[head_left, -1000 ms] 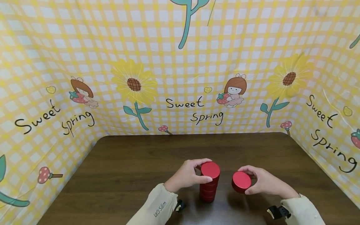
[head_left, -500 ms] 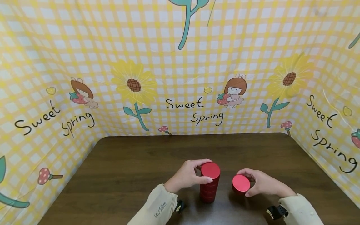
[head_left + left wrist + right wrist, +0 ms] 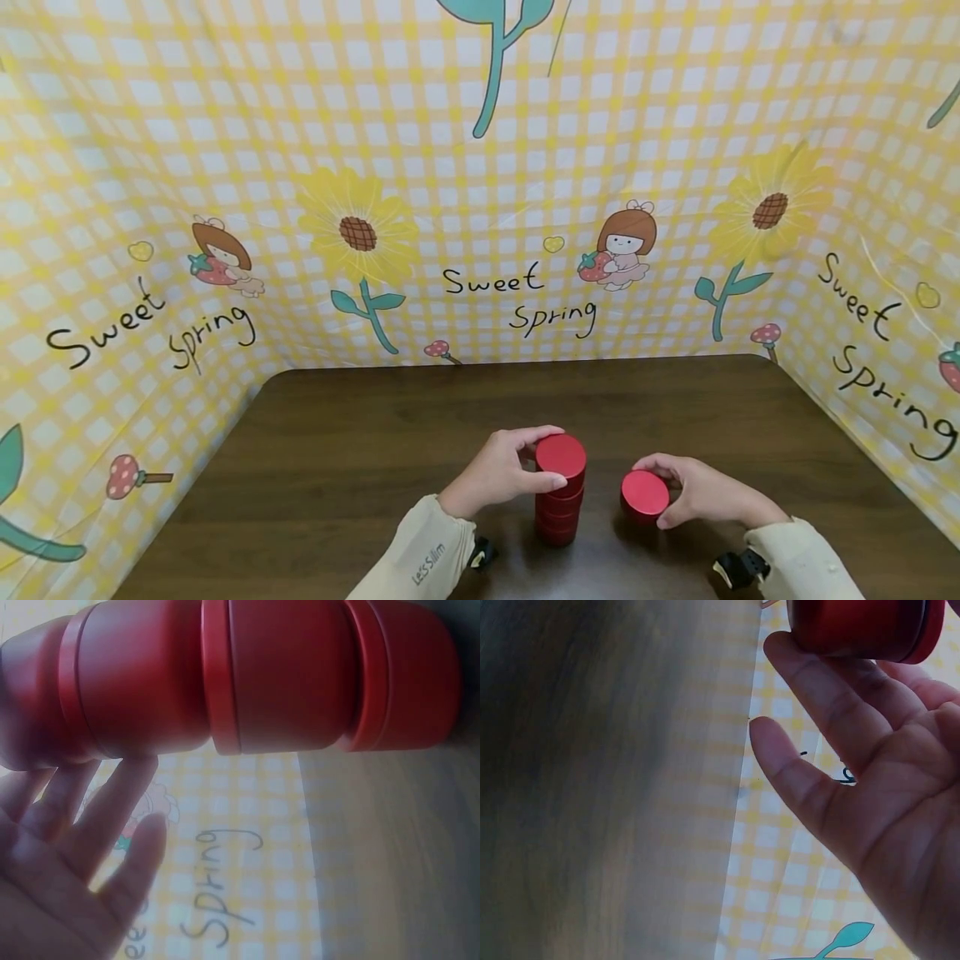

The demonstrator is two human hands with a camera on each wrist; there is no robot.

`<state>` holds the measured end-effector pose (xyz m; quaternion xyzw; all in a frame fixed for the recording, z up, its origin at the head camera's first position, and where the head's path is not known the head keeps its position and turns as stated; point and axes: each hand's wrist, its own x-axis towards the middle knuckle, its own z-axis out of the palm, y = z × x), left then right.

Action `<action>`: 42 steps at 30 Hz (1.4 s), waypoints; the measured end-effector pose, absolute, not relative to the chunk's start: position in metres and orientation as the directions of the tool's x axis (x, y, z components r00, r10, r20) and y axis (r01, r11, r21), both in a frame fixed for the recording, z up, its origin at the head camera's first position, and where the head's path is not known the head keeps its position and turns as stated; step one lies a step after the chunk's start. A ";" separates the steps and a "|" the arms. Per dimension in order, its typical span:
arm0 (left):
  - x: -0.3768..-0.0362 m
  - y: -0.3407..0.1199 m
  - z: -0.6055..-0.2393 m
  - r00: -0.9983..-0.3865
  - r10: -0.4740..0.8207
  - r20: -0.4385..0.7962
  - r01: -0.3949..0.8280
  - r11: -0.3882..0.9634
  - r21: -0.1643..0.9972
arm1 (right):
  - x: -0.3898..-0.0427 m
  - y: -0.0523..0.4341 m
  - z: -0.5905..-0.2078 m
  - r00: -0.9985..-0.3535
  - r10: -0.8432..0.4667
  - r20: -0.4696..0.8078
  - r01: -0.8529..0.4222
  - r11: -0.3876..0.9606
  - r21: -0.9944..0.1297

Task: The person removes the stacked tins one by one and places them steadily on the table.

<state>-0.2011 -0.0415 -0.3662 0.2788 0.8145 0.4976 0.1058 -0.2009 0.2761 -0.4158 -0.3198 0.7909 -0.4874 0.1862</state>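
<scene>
In the head view a tall stack of round red lidded tins [image 3: 557, 510] stands on the table. My left hand [image 3: 491, 473] grips the top tin [image 3: 561, 457], thumb at the near side and fingers round the far side. The left wrist view shows the stacked tins [image 3: 289, 675] lying sideways across the picture, with the left fingers [image 3: 124, 787] against the upper ones. To the right of the stack, my right hand [image 3: 708, 492] holds a single red tin [image 3: 645, 494] between thumb and fingers. From the right wrist, that tin's side [image 3: 855, 626] rests against the fingers.
The dark wooden table [image 3: 375, 433] extends behind and to the left of the hands. A yellow checked cloth [image 3: 465, 200] with flowers and lettering rises along its back and both sides. Dark straps with small devices [image 3: 738, 569] sit on the wrists.
My right hand has come down a little with its tin, nearer the front of the table. The left hand keeps its grip on the top of the stack. The head view has tilted slightly.
</scene>
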 end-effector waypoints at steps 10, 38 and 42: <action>-0.202 -0.041 -0.366 -0.823 0.559 0.098 0.346 0.357 0.868 | -0.205 0.276 -0.417 -0.715 -0.699 -0.024 -0.297 0.336 -0.894; -0.203 -0.042 -0.367 -0.828 0.557 0.060 0.310 0.366 0.878 | -0.205 0.265 -0.427 -0.755 -0.649 -0.097 -0.308 0.482 -0.820; -0.204 -0.042 -0.367 -0.823 0.564 0.072 0.325 0.363 0.873 | -0.204 0.265 -0.426 -0.759 -0.642 -0.110 -0.296 0.490 -0.820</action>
